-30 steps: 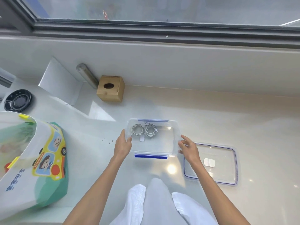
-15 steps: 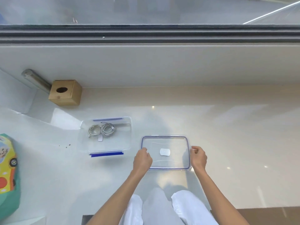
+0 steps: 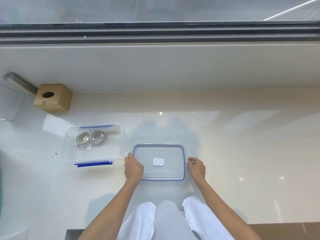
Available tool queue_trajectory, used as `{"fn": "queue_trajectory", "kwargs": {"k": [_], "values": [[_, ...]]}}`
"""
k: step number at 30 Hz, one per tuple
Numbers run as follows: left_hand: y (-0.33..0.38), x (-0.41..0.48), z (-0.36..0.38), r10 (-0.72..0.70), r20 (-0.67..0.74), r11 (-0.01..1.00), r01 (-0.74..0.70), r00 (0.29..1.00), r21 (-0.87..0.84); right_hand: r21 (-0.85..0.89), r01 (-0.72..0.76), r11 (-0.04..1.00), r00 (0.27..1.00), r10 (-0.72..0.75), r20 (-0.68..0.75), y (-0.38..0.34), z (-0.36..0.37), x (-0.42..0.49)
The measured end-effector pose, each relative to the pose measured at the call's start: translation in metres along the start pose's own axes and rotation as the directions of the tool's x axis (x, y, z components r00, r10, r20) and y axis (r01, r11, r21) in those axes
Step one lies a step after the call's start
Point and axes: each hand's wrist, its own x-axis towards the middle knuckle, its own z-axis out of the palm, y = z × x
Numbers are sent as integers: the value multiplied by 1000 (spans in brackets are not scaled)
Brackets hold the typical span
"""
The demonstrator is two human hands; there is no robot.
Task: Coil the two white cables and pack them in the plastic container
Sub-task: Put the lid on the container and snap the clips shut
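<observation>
Coiled white cables (image 3: 90,138) are packed in the clear plastic container (image 3: 103,154) to my left. My left hand (image 3: 134,168) grips the blue-rimmed clear lid (image 3: 162,173); I can't tell whether my right hand (image 3: 196,168) holds it. The lid is not yet on.

A glossy cream counter (image 3: 242,135) runs under a wide window (image 3: 155,7) with a dark frame (image 3: 173,32) and a pale ledge (image 3: 173,66) below it. Small spots of light glint on the counter. At the back left a wooden box (image 3: 53,98) with a round hole sits just beside a metal tube (image 3: 19,84)
</observation>
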Motion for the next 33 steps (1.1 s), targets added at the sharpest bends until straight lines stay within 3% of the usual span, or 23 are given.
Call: {"fn": "queue_trajectory", "kwargs": {"k": [5,7,11,14,16,19,21,26,29,33], "values": [[-15,16,-10,-119,85,980,131,989,-152,34,-32,999,998,30,56,0,3,-7],[-17,21,-20,-143,191,952,188,971,-240,80,-54,995,998,52,18,-1,3,-15],[-5,12,-45,-88,425,905,250,901,-344,172,-80,982,992,96,-85,2,-6,-26],[12,5,-75,33,510,813,274,859,-514,390,-48,920,992,90,-90,-8,-24,-37],[25,4,-104,156,520,707,273,840,-653,578,0,816,996,51,-72,-25,-44,-43],[48,-2,-160,291,400,522,206,869,-827,804,68,591,998,-51,-47,-64,-70,-64],[56,-8,-196,342,271,454,95,900,-886,849,127,513,986,-158,-52,-96,-78,-88],[25,-18,-262,363,-38,559,-251,931,-790,719,342,604,930,-325,-169,-168,-45,-144],[-9,-15,-288,377,-99,568,-314,921,-761,686,443,578,884,-407,-229,-197,-3,-171],[-51,5,-306,335,-186,651,-370,924,-663,649,484,588,856,-471,-211,-225,58,-193]]}}
